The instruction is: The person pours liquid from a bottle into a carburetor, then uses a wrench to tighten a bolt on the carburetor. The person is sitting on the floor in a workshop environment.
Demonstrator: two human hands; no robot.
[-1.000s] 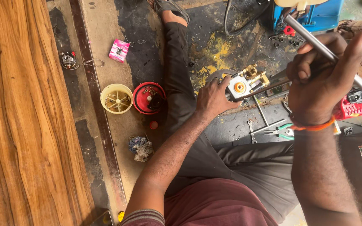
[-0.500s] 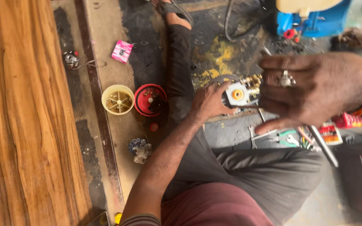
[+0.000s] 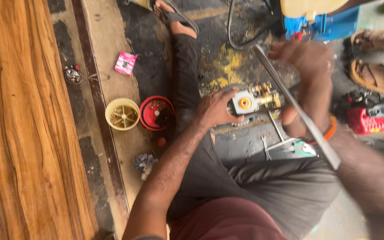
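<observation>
Nearest the camera, the person is sitting on the floor (image 3: 125,146) with grey trousers (image 3: 263,191) folded under them, one leg stretching away toward a sandal (image 3: 174,15). The left hand (image 3: 216,109) is wrapping around the grey end of a small engine part (image 3: 254,100), a block with an orange ring on its face and brass fittings behind, and is pinning it just above the floor in front of the knee. The right hand (image 3: 305,66) is closing around a long metal rod (image 3: 296,106), which is running slantwise from near the wrist up past the brass fittings (motion blur hides exactly where its tip is landing). Compared with half a second earlier, when that hand was spread open over the part with the rod lying low beside it, the rod is now raised and angled across the part, so the work seems to be shifting from positioning to levering or tapping. Just beyond the knee, loose spanners (image 3: 274,138) are lying on the floor. Farther left, a cream bowl (image 3: 122,114) and a red cap (image 3: 156,113) are sitting side by side, with a pink packet (image 3: 125,63) beyond them. At the far right a red machine (image 3: 370,115) is resting.
</observation>
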